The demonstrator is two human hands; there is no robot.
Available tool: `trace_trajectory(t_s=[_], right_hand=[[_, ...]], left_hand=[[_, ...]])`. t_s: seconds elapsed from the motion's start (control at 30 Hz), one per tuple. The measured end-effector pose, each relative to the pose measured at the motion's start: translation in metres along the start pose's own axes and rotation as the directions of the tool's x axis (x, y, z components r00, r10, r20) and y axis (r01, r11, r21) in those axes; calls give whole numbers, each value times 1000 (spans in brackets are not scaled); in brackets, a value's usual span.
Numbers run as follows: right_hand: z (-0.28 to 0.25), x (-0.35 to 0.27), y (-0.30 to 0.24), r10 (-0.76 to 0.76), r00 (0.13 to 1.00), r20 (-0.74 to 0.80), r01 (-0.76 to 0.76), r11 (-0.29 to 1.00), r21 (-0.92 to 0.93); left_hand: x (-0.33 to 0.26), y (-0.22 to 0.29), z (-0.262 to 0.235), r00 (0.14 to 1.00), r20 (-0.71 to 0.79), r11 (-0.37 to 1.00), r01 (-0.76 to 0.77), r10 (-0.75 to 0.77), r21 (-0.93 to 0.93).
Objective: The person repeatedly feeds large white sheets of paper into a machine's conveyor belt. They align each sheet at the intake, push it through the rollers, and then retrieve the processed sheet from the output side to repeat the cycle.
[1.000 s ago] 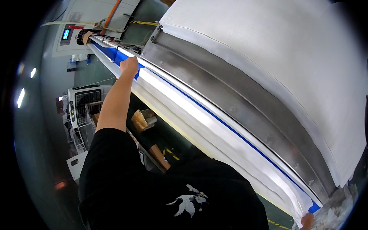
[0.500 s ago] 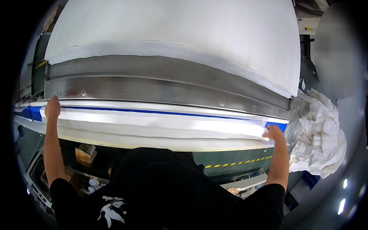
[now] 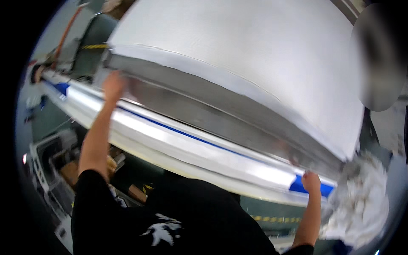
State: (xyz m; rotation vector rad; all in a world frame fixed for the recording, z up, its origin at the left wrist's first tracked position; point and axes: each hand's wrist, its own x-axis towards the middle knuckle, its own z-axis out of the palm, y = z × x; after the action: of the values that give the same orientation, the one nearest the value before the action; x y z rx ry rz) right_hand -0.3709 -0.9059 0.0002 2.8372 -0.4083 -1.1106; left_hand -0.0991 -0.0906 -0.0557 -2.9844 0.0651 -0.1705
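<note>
Two hands (image 3: 114, 87) (image 3: 311, 182), grip unclear, are near white fabric (image 3: 182, 145); below, a carton (image 3: 70, 172), contents indistinct.

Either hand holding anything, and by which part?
Can't tell. Blurred left hand is over the long grey metal panel; right hand, over the flat blue surface near its right end. No grip visible.

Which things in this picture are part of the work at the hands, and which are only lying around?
Probably part of the work:
long white fabric strip
blue surface showing past both strip ends, by the right hand
grey metal panel by the left hand

Apparently just lying around:
crumpled white heap, right side
brown piece, lower left
</note>
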Motion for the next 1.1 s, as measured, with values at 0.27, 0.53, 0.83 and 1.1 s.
trace_trajectory(t_s=[0.27,0.53,0.83,1.1], right_hand=[[-146,56,-287,-435,888,-149,458,863,213],[-272,128,-601,-756,475,-450,878,443,181],[-310,186,-753,-728,451,-516,889,420,183],[-309,188,-758,-654,529,-541,831,528,175]], left_hand=[[31,62,18,955,-273,920,0,-117,-392],[34,60,7,935,-313,881,0,-168,-473],[37,57,9,956,-238,849,20,-170,-528],[41,55,6,961,-208,821,35,-185,-570]])
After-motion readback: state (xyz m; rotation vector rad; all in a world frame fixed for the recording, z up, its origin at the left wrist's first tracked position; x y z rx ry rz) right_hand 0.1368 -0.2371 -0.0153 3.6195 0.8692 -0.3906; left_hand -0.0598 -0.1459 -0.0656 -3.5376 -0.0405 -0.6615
